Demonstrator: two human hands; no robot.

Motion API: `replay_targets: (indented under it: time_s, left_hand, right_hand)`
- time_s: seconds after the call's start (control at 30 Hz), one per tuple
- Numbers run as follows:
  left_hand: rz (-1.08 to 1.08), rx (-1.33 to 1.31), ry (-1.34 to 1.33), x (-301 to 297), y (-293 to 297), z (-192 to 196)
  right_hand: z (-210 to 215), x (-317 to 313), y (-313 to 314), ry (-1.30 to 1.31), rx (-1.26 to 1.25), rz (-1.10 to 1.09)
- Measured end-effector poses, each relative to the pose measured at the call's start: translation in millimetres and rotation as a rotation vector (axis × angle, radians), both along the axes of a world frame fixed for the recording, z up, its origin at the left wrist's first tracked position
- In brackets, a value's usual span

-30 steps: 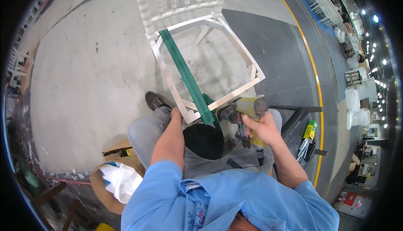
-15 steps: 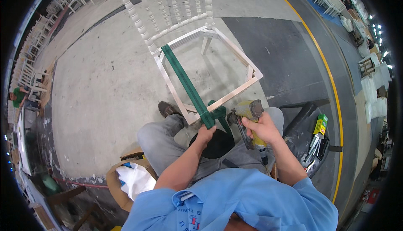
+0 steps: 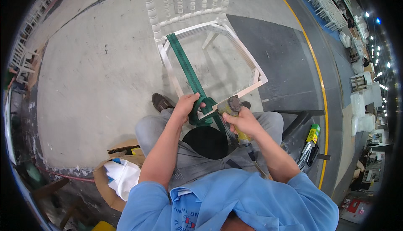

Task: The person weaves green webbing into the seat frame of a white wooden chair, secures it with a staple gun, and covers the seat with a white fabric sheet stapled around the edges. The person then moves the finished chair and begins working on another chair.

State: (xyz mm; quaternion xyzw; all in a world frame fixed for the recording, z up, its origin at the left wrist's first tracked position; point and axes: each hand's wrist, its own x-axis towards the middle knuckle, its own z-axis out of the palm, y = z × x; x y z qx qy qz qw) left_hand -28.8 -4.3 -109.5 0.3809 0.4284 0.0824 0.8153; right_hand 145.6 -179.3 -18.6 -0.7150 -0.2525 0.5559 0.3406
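Note:
A white wooden chair frame (image 3: pixel 253 86) with a turned-spindle back stands before my knees, its seat opening bare apart from one strip of green webbing (image 3: pixel 184 65). The strip runs from the back rail to the front rail, near the left side. My left hand (image 3: pixel 189 105) is closed on the webbing at the front rail, where a loose length folds and hangs down. In my right hand (image 3: pixel 243 124) is a yellow air-powered staple gun (image 3: pixel 243 138), its head beside the webbing at the front rail. Whether its nose touches the rail is hidden.
A black round pad (image 3: pixel 205 142) sits between my thighs. To the right, metal hand tools (image 3: pixel 308 153) lie by a green-and-yellow box (image 3: pixel 313 133) on a dark surface. A cardboard box (image 3: pixel 100 185) holding a white bag (image 3: pixel 126 178) stands at left. White chairs (image 3: pixel 23 61) line the far left.
My left hand has shifted from the webbing's near end up toward the front rail, folding the strip there. The staple gun has moved left, closer to the webbing.

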Motion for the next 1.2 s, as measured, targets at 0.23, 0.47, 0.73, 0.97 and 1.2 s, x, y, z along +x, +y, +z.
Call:
replay_targets:
  time_s: [0.23, 0.47, 0.73, 0.97, 1.2]
  left_hand:
    - [0.029, -0.097, -0.034, 10, 10, -18]
    - [-0.019, -0.114, -0.036, 3, 20, -17]
    - [-0.014, -0.156, -0.062, 3, 23, -11]
    - [0.014, -0.169, -0.104, 1, 19, -24]
    - [-0.054, -0.125, -0.153, -6, 16, -16]
  right_hand:
    - [-21, -10, 20, -0.079, -0.058, 0.047]
    - [-25, -20, 30, -0.16, -0.115, 0.062]
    - [-13, -36, 35, -0.221, -0.151, 0.105]
    - [-15, -48, 35, -0.267, -0.153, 0.138]
    - [30, -6, -6, -0.1, -0.058, -0.043]
